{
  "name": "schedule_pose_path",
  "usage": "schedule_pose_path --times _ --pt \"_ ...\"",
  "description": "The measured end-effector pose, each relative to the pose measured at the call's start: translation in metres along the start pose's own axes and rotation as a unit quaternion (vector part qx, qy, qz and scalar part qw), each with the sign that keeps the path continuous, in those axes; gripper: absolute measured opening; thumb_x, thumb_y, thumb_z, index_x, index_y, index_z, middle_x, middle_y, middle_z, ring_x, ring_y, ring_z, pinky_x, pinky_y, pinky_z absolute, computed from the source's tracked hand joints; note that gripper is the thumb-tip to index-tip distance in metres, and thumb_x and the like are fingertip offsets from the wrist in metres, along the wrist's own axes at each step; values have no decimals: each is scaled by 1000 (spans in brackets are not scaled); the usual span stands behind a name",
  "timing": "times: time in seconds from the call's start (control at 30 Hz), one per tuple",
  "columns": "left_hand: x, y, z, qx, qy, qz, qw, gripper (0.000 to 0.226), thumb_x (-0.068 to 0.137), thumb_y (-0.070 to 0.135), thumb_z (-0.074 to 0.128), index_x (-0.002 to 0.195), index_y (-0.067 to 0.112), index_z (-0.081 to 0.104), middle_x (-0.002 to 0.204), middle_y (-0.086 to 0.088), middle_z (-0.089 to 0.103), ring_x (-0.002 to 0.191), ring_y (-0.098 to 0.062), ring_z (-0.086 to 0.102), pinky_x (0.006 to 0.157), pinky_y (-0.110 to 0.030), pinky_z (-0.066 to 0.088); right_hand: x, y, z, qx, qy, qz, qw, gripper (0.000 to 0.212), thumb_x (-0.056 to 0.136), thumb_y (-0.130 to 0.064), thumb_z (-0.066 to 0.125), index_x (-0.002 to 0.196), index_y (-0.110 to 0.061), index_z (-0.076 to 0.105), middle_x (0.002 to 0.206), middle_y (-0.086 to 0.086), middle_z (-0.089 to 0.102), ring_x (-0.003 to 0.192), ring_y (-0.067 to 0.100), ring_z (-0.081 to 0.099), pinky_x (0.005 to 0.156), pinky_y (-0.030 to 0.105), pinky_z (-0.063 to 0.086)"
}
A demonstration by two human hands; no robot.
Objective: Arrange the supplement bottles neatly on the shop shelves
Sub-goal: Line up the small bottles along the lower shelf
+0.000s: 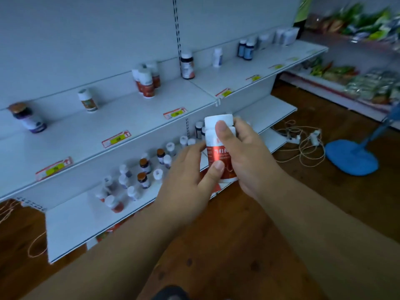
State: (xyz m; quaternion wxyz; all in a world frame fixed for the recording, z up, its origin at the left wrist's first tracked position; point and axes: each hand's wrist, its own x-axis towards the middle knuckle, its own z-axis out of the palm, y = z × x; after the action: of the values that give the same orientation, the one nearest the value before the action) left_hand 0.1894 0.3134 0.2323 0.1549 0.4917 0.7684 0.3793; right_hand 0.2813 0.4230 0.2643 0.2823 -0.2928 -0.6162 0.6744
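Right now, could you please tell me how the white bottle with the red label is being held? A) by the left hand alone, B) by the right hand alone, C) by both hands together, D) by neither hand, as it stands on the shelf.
C: the right hand wraps the white bottle with the red label with its thumb across the front, and the left hand pinches its lower part.

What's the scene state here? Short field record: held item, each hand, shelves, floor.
held item: white bottle with red label, upright, in front of the shelves
left hand: pinches the bottle's lower part
right hand: wraps the bottle, thumb across its front
upper shelf: few spaced bottles, matching red-label group
lower shelf: crowded mixed bottles
floor: blue mop, cords
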Motion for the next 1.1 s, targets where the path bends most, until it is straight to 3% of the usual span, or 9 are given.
schedule_pose_path --times 0.17,0.3,0.47,0.57,0.7,0.83,1.0,1.1 --pt "65 31 29 -8 9 18 1000 74 84 78 20 142 35 37 136 15 46 124 -2 42 103 -33 37 47 -21 -59 -60 11 -16 998 27 92 -50 57 104 -28 65 95 1 73 88 17 72 83 45 60" --pt "142 16 17 -2 33 40 999 70 86 76 23 139 34 42 131 17 49 120 1 44 99 -29 38 121 -36 -69 -82 -27 -40 995 26 90 -44 64 107 -26 64 93 0 74 84 15 73 71 33 61" --pt "200 -14 25 40 5 45 998 83 81 85 17 142 33 37 139 9 47 123 -2 41 100 -27 38 187 -26 -89 -93 -71 -30 993 52 77 -45 72 121 -18 60 106 -1 72 96 10 71 80 25 58" --pt "238 -14 23 57 5 20 998 88 79 86 16 147 31 31 146 7 41 129 -7 40 105 -35 39 226 -37 -102 -122 -70 -29 990 45 81 -38 75 120 -22 60 109 -3 71 99 9 69 83 27 58" --pt "275 -20 23 67 4 -5 998 89 80 86 18 148 31 30 148 5 41 132 -10 40 108 -42 37 272 -42 -107 -138 -73 -54 986 50 67 -54 77 110 -32 63 106 -7 70 100 12 68 87 39 59" --pt "299 -27 36 78 28 -47 995 91 77 86 19 149 30 30 149 6 40 134 -10 37 110 -42 34 322 -44 -115 -130 -120 -57 983 52 62 -54 80 108 -37 64 108 -10 70 102 10 67 93 41 56" --pt "315 -40 35 126 111 -157 973 97 76 87 21 151 27 26 153 3 35 138 -16 34 113 -42 33 382 -39 -87 -180 -231 -87 952 37 79 -39 78 112 -35 63 109 -11 70 104 8 65 96 41 54" --pt "324 -48 28 172 112 -205 957 87 82 78 35 152 27 23 155 3 32 139 -18 32 114 -43 32 407 -32 -67 -213 -252 -94 939 34 85 -38 74 114 -33 58 109 -14 65 105 6 61 93 36 53"
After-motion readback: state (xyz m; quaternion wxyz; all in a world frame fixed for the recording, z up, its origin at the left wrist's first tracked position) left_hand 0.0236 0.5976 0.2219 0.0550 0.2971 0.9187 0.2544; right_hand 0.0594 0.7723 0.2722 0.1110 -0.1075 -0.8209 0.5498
